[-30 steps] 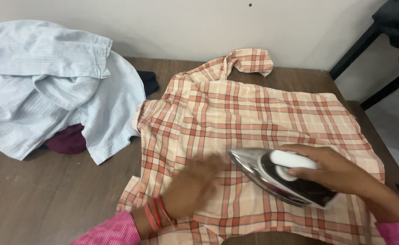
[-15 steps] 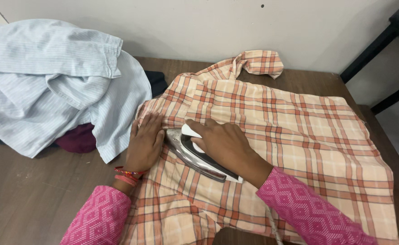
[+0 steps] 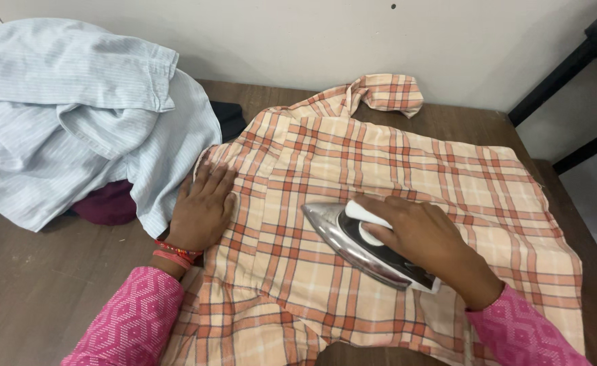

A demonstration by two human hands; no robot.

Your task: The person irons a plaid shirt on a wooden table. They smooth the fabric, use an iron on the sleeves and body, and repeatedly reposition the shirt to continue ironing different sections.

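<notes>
On wooden table, head view: 1 peach plaid shirt, spread flat. Right hand closed around iron at shirt's middle. Left hand open, flat on shirt's left edge. Pale blue garment heaped beside.

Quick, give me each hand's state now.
Left hand: open, flat on the checked shirt.
Right hand: closed around the iron handle.
</notes>
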